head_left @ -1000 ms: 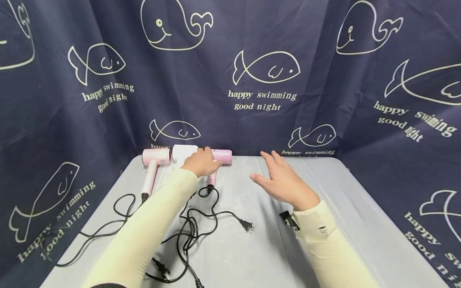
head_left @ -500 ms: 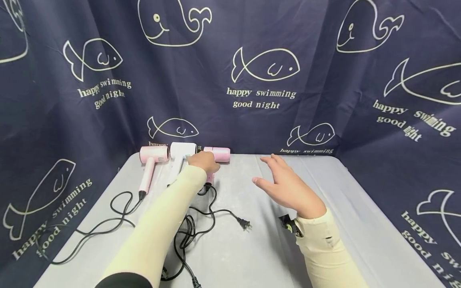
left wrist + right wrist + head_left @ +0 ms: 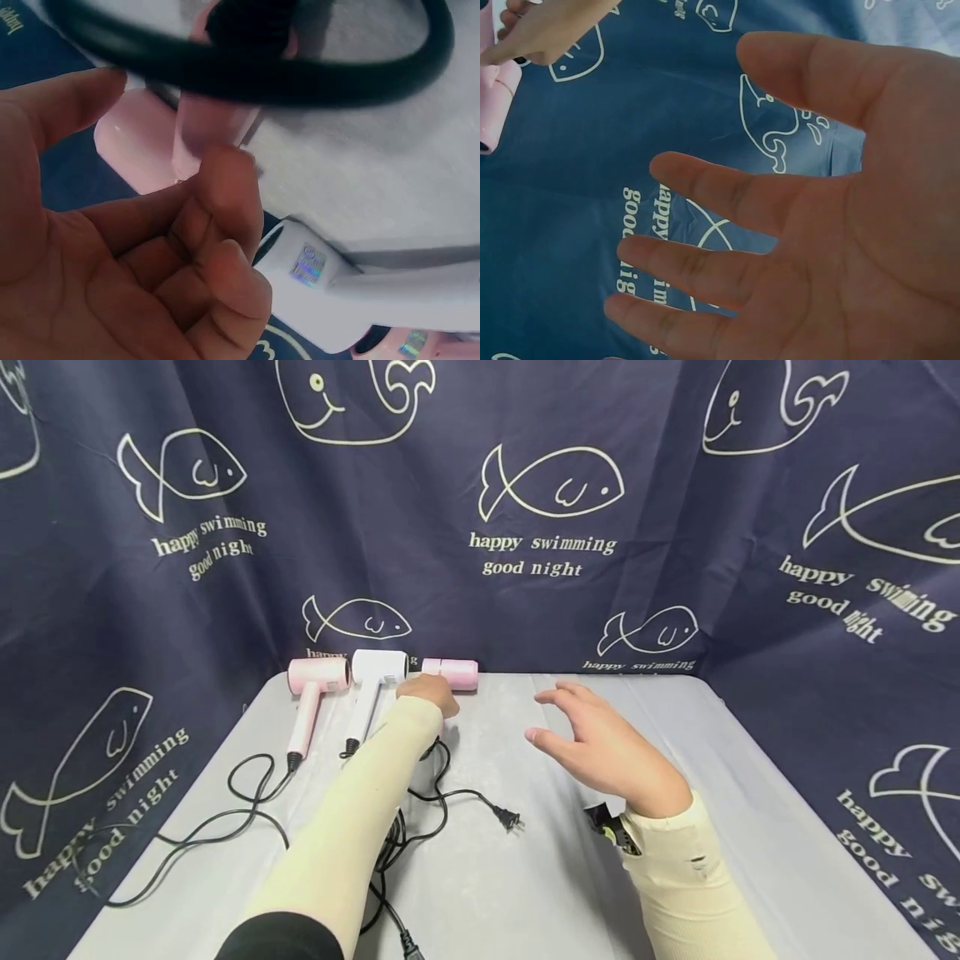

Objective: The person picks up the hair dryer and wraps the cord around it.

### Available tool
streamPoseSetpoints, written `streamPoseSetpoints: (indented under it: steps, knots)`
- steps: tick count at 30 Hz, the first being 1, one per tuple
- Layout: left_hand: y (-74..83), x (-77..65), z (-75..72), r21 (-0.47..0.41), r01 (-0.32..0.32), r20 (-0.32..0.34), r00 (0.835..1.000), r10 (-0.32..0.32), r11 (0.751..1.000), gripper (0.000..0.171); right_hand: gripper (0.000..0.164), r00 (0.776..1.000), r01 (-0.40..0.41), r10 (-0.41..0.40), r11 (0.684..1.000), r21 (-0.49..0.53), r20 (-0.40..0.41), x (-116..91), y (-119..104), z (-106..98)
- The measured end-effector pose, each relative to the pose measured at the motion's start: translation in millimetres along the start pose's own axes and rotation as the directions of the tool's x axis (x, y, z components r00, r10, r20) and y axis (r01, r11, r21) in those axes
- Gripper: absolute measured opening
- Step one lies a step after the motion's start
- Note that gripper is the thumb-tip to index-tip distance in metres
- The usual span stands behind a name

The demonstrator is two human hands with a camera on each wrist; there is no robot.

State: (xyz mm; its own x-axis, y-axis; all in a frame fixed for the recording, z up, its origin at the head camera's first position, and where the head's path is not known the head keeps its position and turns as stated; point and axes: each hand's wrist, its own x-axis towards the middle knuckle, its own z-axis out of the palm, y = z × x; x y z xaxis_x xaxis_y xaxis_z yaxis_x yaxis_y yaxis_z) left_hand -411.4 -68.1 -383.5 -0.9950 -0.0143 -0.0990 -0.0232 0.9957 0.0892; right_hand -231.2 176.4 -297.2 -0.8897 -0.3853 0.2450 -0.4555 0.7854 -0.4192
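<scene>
A pink hair dryer (image 3: 461, 674) lies at the table's back edge, partly hidden by my left hand (image 3: 431, 692). From the left wrist view, its handle (image 3: 214, 124) passes beyond the thumb and loosely curled fingers (image 3: 227, 187). There is a gap between the thumb and those fingers, and the index fingertip overlaps the handle; whether it touches cannot be told. Just left of this hand lies a white hair dryer (image 3: 378, 667), and a paler pink hair dryer (image 3: 318, 676) beside that. My right hand (image 3: 611, 750) hovers over the table with spread fingers, holding nothing.
Black cords (image 3: 252, 812) loop over the grey table (image 3: 540, 877), some passing under the left forearm. One plug (image 3: 507, 817) lies near the middle. A dark blue curtain (image 3: 540, 618) with fish prints stands behind and at both sides.
My left hand has moved down from across the white and pink dryers to the pink dryer's handle, uncovering the white one. The right hand has barely shifted. The view has tilted slightly.
</scene>
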Motion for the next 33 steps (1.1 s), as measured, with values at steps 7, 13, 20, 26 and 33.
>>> streamPoseSetpoints:
  steps: [7, 13, 20, 26, 33]
  knots:
    - [-7.8, -0.2, 11.1, -0.014, 0.011, 0.014, 1.000, -0.011, 1.000, 0.036, 0.049, 1.000, 0.014, -0.014, 1.000, 0.007, -0.002, -1.9, -3.7, -1.2]
    - [-10.2, 4.4, 25.1, -0.080, 0.000, -0.019, 1.000, -0.001, 0.997, 0.024, 0.046, 1.000, 0.007, -0.007, 1.000, 0.004, 0.017, -4.0, -3.9, -2.3]
    - [-12.8, 6.3, 22.4, -0.109, -0.080, -0.022, 0.997, 0.078, 0.991, 0.018, 0.043, 1.000, 0.016, -0.016, 1.000, -0.007, 0.022, -4.5, -2.3, -2.4]
    - [-16.8, 4.4, -3.8, -0.260, -0.116, -0.044, 0.993, 0.108, 0.958, 0.024, 0.043, 1.000, 0.015, -0.015, 1.000, -0.012, 0.021, -6.1, -1.7, -3.7]
    - [-24.0, -13.6, -44.5, -0.553, -0.141, -0.094, 0.990, 0.107, 0.821, 0.033, 0.040, 1.000, 0.023, -0.023, 1.000, -0.001, 0.012, -5.8, -1.9, -3.2]
